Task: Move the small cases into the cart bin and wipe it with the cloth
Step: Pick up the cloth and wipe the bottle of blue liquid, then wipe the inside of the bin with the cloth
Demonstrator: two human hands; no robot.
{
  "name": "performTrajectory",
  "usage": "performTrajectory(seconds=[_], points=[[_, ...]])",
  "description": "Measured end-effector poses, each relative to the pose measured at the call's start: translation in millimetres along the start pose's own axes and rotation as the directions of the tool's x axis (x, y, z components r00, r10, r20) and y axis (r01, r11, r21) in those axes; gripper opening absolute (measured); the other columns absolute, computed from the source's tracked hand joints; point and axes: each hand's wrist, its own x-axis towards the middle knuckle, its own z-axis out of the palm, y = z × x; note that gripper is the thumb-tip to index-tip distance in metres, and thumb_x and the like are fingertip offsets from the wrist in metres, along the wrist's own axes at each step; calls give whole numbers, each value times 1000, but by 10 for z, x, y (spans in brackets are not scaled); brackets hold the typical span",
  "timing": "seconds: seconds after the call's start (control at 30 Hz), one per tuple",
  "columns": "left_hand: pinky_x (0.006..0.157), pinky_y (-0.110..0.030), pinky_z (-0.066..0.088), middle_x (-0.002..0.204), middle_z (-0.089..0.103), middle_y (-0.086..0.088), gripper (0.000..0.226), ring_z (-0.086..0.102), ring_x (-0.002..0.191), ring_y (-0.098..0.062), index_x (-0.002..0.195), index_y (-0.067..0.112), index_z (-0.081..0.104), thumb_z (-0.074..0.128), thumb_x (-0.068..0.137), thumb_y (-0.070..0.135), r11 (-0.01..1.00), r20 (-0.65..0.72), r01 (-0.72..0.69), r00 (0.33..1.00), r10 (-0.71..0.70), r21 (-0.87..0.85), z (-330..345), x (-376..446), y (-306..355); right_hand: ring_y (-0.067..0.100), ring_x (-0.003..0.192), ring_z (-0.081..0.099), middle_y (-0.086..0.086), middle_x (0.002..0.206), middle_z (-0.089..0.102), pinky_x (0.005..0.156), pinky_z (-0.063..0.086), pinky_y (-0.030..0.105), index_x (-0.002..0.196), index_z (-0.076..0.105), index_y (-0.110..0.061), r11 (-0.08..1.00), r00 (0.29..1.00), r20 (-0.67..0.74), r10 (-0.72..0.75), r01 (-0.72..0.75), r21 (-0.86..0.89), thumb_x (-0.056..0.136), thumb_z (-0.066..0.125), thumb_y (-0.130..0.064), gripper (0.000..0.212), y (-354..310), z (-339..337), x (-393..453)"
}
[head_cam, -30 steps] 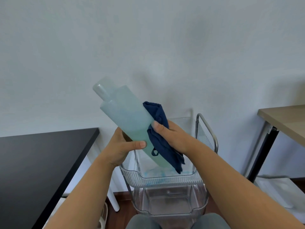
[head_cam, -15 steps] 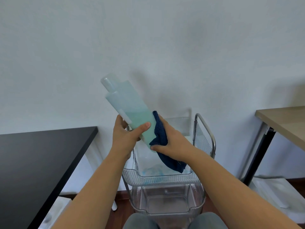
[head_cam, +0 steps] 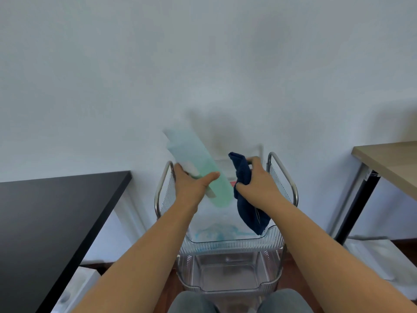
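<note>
My left hand [head_cam: 191, 186] grips a long translucent pale-green case [head_cam: 198, 163], tilted with its capped end up and to the left, blurred by motion. My right hand [head_cam: 259, 184] holds a dark blue cloth [head_cam: 248, 199] bunched in its fingers; the cloth hangs down over the clear top bin [head_cam: 232, 245] of the cart. Cloth and case are apart, a small gap between them. Both are held above the bin. Pale blue items lie on the bin's floor, too faint to make out.
The cart has chrome handles [head_cam: 284, 172] on both sides and a second clear bin [head_cam: 228, 276] below. A black table [head_cam: 45, 218] stands at the left, a wooden table [head_cam: 392, 163] at the right. White wall behind. My knees show at the bottom edge.
The cloth has come off the case and moved right. The case has dropped lower toward the bin, still in my left hand.
</note>
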Motion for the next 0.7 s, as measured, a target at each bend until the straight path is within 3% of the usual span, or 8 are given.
performTrajectory(seconds=[0.1,0.23,0.37,0.47,0.57,0.7], points=[[60,-19,54,105,62,7,89,64,90,-8,115,31,39,94,45,35,986,130,-6,991,-16,166,203,13,-227,5,71,54,-4,85,59,51,39,20,111,43,-21,997,999,-28,41,-43,-56,82,60,-15,35,52,-86,31],[64,-30,57,106,60,10,92,63,93,-11,114,39,36,92,41,39,963,223,-2,973,-60,270,465,66,-465,0,71,54,-4,91,64,54,37,14,103,58,-25,991,996,-41,81,-85,-99,82,58,-15,23,166,-164,39],[76,-40,60,107,61,11,93,64,94,-12,113,40,36,91,39,40,944,277,-13,957,-84,329,655,153,-593,12,86,56,-5,107,56,62,36,14,105,66,-21,989,994,-82,69,-79,-128,83,60,-14,24,285,-281,65],[72,-36,60,103,62,15,89,64,90,-7,107,48,36,90,37,42,933,301,-38,951,-76,357,778,171,-634,9,87,52,-4,107,44,64,35,7,104,68,-16,989,995,-72,68,-77,-128,86,63,-18,18,358,-350,88],[66,-24,57,97,66,21,82,65,81,5,97,56,38,93,37,43,941,305,-58,951,-50,334,890,174,-664,7,82,51,-5,98,43,60,33,6,102,68,-22,987,998,-31,50,-54,-149,89,61,-22,14,386,-376,102],[68,-20,55,101,65,18,81,66,86,3,107,49,39,92,45,41,944,332,-80,943,-33,321,949,124,-659,9,78,51,-4,90,49,60,32,10,98,69,-28,986,1000,-21,0,-3,-169,90,60,-21,14,399,-372,107]])
